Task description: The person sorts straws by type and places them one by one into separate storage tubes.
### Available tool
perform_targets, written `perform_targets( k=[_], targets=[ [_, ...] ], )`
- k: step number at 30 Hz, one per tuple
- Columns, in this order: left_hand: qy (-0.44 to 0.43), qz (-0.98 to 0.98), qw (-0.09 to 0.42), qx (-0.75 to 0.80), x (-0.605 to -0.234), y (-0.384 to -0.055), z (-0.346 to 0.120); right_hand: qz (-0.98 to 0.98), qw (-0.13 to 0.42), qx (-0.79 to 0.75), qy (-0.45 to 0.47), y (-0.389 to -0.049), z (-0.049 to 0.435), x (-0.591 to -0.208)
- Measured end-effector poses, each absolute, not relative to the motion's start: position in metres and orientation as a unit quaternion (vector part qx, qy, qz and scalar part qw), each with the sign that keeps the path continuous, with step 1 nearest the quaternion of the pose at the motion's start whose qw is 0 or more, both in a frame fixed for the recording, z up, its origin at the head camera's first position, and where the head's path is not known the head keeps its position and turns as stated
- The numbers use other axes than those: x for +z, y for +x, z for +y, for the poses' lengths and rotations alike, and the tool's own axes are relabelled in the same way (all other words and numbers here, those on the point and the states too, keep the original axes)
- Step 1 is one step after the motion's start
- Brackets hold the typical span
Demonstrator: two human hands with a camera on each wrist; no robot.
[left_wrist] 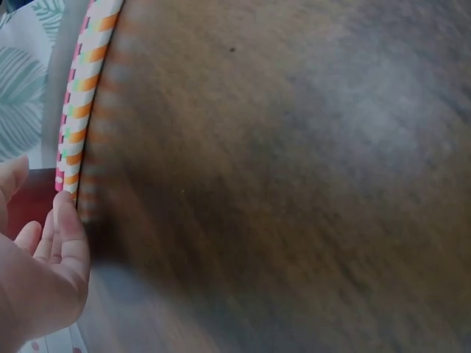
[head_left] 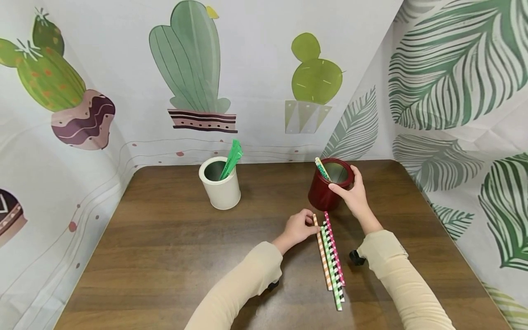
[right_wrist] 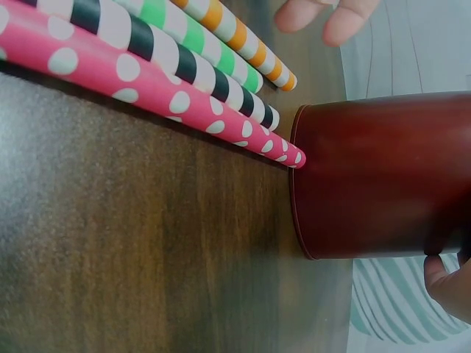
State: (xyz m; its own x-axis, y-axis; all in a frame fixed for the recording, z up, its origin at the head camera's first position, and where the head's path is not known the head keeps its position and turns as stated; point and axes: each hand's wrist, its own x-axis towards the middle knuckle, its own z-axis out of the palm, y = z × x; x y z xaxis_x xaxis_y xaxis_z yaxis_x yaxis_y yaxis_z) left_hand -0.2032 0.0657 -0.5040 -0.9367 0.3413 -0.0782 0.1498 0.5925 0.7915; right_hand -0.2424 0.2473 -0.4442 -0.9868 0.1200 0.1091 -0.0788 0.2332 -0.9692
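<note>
My right hand (head_left: 353,195) grips the rim of a dark red cup (head_left: 321,195), the thumb on its near side and fingers round the right. Inside it lean a teal dotted and a pale yellow paper straw (head_left: 323,169). In front of the cup lie several paper straws side by side: orange-striped (head_left: 322,256), green-striped (head_left: 332,270), black-striped (right_wrist: 184,66) and pink with white dots (right_wrist: 176,99). The pink one's far end reaches the cup's base in the right wrist view. My left hand (head_left: 299,227) hovers by the orange straw's far end, thumb and fingers apart.
A cream cup (head_left: 222,190) holding a green wrapped bundle (head_left: 232,158) stands at the back, left of the red cup. Both cups are on the brown wooden table (head_left: 165,256). A printed cactus-and-leaf cloth (head_left: 255,91) hangs right behind the table.
</note>
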Motion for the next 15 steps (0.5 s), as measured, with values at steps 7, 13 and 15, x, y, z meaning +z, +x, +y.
perform_targets(
  k=[7, 13, 15],
  targets=[
    [0.16, 0.907, 0.104, 0.374, -0.5087, -0.1976, 0.0695, -0.778, 0.088, 0.622, -0.01, -0.2448, 0.2485, -0.4503],
    [0.157, 0.924, 0.087, 0.337, -0.5074, -0.1947, 0.0733, -0.778, 0.09, 0.622, -0.008, -0.2427, 0.2465, -0.4466],
    [0.154, 0.932, 0.082, 0.317, -0.5082, -0.1939, 0.0751, -0.779, 0.09, 0.62, -0.008, -0.2425, 0.2465, -0.4461]
  ],
)
